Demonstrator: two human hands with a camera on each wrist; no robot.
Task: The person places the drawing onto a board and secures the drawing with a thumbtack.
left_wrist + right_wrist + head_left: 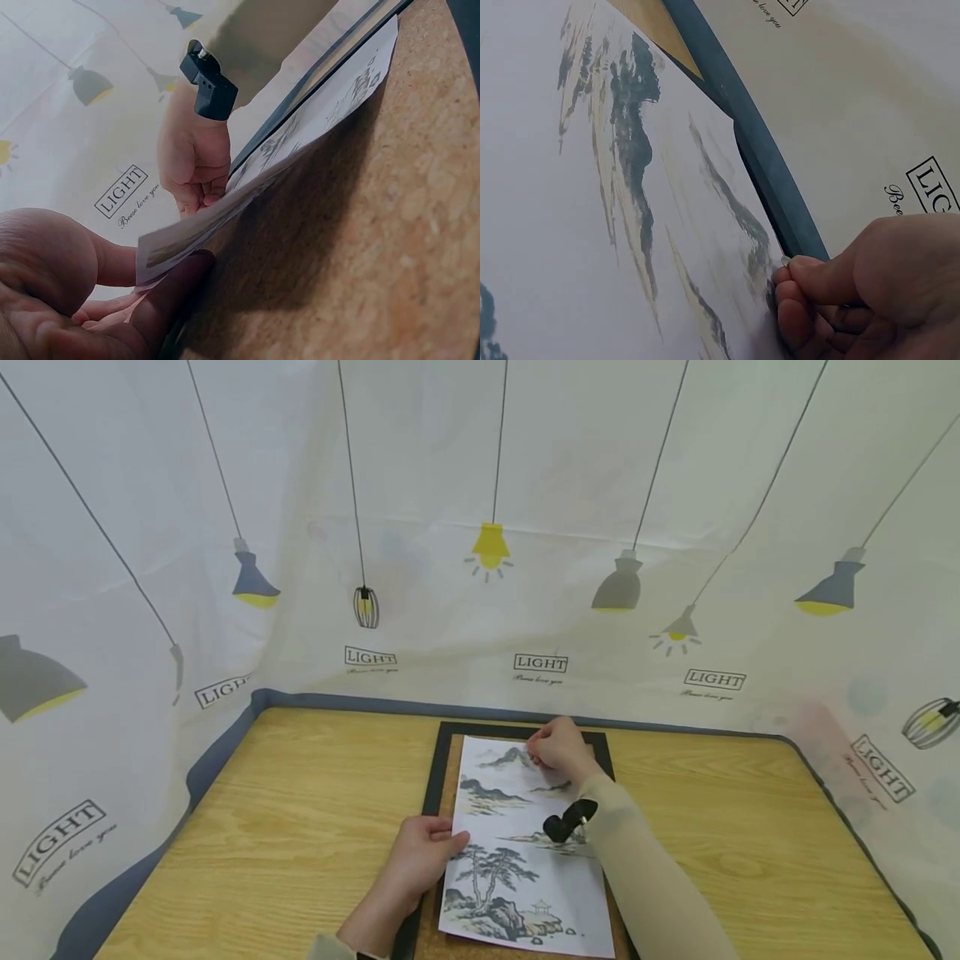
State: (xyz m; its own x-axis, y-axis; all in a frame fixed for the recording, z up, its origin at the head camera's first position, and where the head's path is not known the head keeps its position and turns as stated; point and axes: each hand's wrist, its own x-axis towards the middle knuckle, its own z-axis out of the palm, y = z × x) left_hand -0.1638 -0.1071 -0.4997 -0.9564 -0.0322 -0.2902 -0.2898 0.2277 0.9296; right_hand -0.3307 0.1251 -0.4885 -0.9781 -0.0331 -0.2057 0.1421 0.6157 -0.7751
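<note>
A sheet of paper [502, 827] printed with an ink landscape of hills, pines and a pavilion lies over a black-framed cork board [420, 195]. My left hand [423, 860] pinches its left edge between thumb and fingers. In the left wrist view the sheet bows up off the cork there, with a shadow beneath. My right hand [558, 747] is at the sheet's top edge, fingers curled, pinching a small pale pin-like piece [785, 261] at the thumb tip. Its exact form is too small to tell.
The board's black frame [435, 777] lies on a wood-grain table [315, 810], its far end close to the dark blue back edge [360, 702]. A white curtain [427, 610] printed with lamps hangs around the back and sides. A black device [570, 821] is strapped to the right wrist.
</note>
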